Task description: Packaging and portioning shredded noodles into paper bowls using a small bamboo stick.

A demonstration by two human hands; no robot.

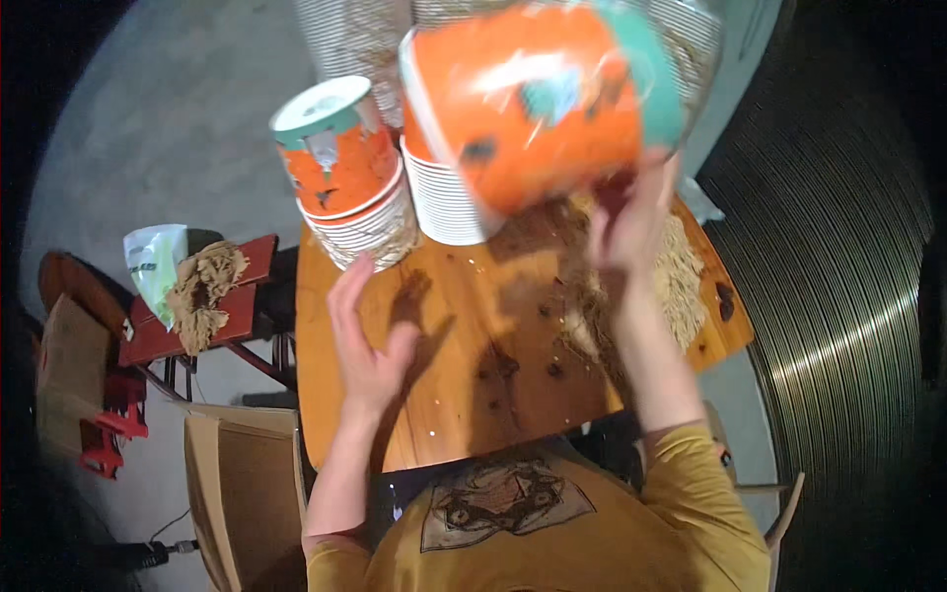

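Observation:
My right hand (631, 222) holds up an orange and green paper tub (538, 104), tipped on its side and blurred by motion. Its white rim points left, and the green end rests near my fingers, which are partly hidden. On the left, my left hand (370, 340) is open over the wooden table (444, 414) with fingers stretched out. Its fingertips come close to a stack of upside-down paper tubs (345, 168), orange and green with white rims. Behind the raised tub stands another stack of white-rimmed tubs (449, 202), partly covered.
Straw-coloured strands (681, 281) lie heaped at the table's right side. More tall stacks (350, 30) stand beyond the far edge. Left of the table are a red bench (247, 311) with a crumpled brown cloth-like bundle (205, 291) and a cardboard box (247, 493). Ribbed dark sheeting (838, 345) curves along the right.

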